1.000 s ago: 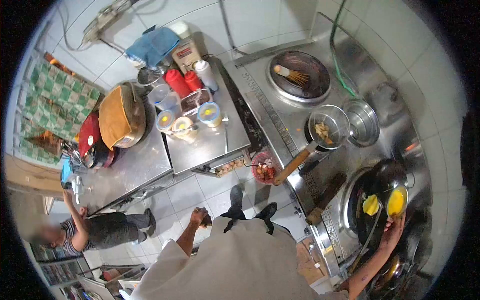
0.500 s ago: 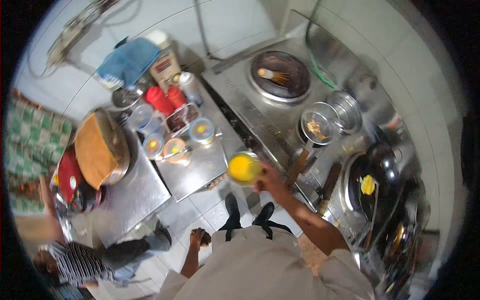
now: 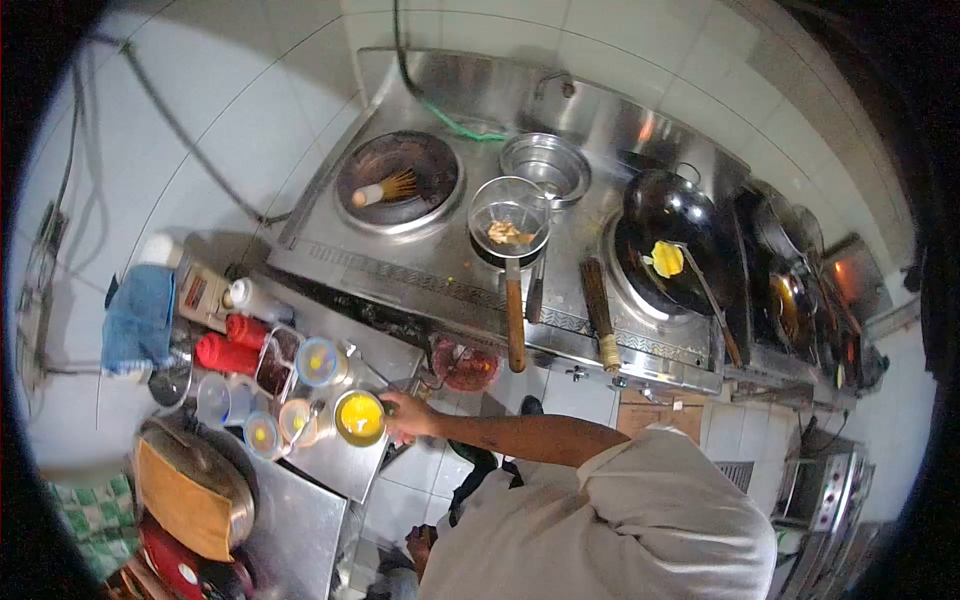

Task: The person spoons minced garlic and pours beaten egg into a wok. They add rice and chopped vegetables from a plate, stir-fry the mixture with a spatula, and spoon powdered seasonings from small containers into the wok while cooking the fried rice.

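My right hand (image 3: 405,417) grips the side of a bowl (image 3: 362,442) that holds yellow liquid (image 3: 356,408), which looks like beaten egg. The bowl is at the right edge of a steel table (image 3: 340,462). Beside it stand round tubs, one with a blue rim (image 3: 319,361) and another with an orange rim (image 3: 298,420), a spoon lying over the latter. Low by my shirt, my left hand (image 3: 422,545) is partly hidden, its fingers curled; what they hold, if anything, I cannot make out.
On the stove, a wok (image 3: 690,225) holds cooked yellow egg (image 3: 666,259). A strainer (image 3: 510,205) with a wooden handle, a steel bowl (image 3: 548,160), a bristle brush (image 3: 598,315) and a whisk (image 3: 385,187) lie around. Red bottles (image 3: 225,352) crowd the table's back.
My view has swung right, bringing more of the stove into sight. The bowl in my right hand is now closer to the tubs. The person at the left has mostly left view.
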The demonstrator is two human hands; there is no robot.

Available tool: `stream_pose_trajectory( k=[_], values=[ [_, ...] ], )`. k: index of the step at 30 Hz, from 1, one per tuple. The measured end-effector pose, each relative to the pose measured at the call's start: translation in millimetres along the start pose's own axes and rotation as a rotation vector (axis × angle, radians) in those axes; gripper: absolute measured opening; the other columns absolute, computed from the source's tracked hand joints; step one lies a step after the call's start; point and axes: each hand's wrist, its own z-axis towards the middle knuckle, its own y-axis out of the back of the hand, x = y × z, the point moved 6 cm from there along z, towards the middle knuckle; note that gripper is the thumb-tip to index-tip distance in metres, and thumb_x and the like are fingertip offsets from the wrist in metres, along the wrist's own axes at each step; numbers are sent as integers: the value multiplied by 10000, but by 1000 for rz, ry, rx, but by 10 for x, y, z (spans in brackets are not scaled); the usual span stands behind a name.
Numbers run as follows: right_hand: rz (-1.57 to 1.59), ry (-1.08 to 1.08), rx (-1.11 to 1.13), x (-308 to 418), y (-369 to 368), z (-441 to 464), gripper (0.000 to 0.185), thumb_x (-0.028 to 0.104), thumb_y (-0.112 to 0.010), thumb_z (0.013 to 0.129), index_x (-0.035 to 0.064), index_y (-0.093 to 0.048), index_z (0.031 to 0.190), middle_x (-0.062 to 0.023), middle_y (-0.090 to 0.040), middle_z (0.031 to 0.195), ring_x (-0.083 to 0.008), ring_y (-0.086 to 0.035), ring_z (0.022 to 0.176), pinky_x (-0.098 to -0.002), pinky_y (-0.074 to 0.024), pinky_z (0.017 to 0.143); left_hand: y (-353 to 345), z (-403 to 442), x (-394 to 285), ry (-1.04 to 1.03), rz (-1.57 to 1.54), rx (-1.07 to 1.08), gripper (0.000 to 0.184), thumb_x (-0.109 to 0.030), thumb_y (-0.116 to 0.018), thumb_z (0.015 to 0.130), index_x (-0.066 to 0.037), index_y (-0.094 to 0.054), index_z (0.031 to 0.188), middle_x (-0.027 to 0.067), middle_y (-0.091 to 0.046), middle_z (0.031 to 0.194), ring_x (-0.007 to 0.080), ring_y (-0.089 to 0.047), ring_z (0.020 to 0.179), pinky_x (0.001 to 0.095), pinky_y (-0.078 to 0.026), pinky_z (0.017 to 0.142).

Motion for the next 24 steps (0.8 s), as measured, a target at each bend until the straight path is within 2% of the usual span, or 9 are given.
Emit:
stream_pose_trajectory(
  k=[1,5,7,13,16,19,20,22,24],
  values=[
    [-47,79,9,52,63,-135,613,180,-639,961,0,-325,1456,-118,-688,805,-158,-665,562,-300,-540,452,-9,48,-58,1,31,13,301,-325,-685,901,-79,-615,1061,85,-651,997,230,-657,875,429,-561,667],
    [-79,158,-13,-9,549,-789,526,224,-614,981,56,-396,1429,-81,-692,808,-150,-673,619,-299,-547,512,-178,217,-374,-3,157,77,292,-329,-673,907,-76,-618,1043,88,-645,979,229,-648,866,427,-550,673],
    [-333,144,-50,-161,975,-1291,452,234,-608,985,80,-459,1382,-73,-695,840,-142,-675,681,-282,-554,569,-343,321,-529,-10,232,128,288,-330,-667,911,-75,-620,1034,89,-643,970,229,-644,862,425,-545,676],
    [18,59,-771,-1623,2267,-3172,361,224,-611,974,71,-532,1292,-79,-709,903,-155,-686,742,-314,-565,633,-1237,502,-1083,-70,507,342,280,-336,-650,920,-71,-625,1008,92,-634,944,228,-631,849,421,-529,686],
    [-148,-173,-1196,-2264,2505,-4239,304,269,-579,984,31,-602,1171,-87,-721,812,-164,-682,659,-311,-561,598,-2031,468,-1253,-99,708,486,279,-338,-641,925,-69,-628,995,94,-630,931,227,-625,843,419,-521,690],
    [404,-222,-1460,-3014,2294,-5038,342,308,-548,1000,24,-598,1183,-93,-720,812,-157,-673,641,-306,-547,544,-2942,330,-1307,-143,959,637,279,-341,-632,930,-67,-630,982,95,-626,918,227,-618,836,417,-513,695],
    [468,-168,-1590,-3410,2218,-5177,339,286,-578,926,35,-635,1147,-149,-725,843,-201,-713,704,-361,-569,656,-3243,258,-1293,-159,1053,686,280,-342,-629,931,-66,-631,978,96,-624,914,226,-616,834,416,-510,697],
    [917,-13,-1720,-3517,1828,-5615,320,290,-479,1019,30,-586,1172,-124,-717,881,-170,-672,665,-313,-535,529,-3830,89,-1218,-195,1240,773,281,-344,-624,934,-65,-633,969,97,-621,905,226,-612,830,415,-504,700],
    [1074,56,-1949,-3774,1441,-6009,303,270,-461,1024,32,-600,1152,-126,-717,867,-167,-662,654,-314,-539,540,-4342,-97,-1067,-227,1410,841,283,-345,-618,938,-64,-634,960,98,-619,896,226,-608,826,414,-499,703]
  ],
)
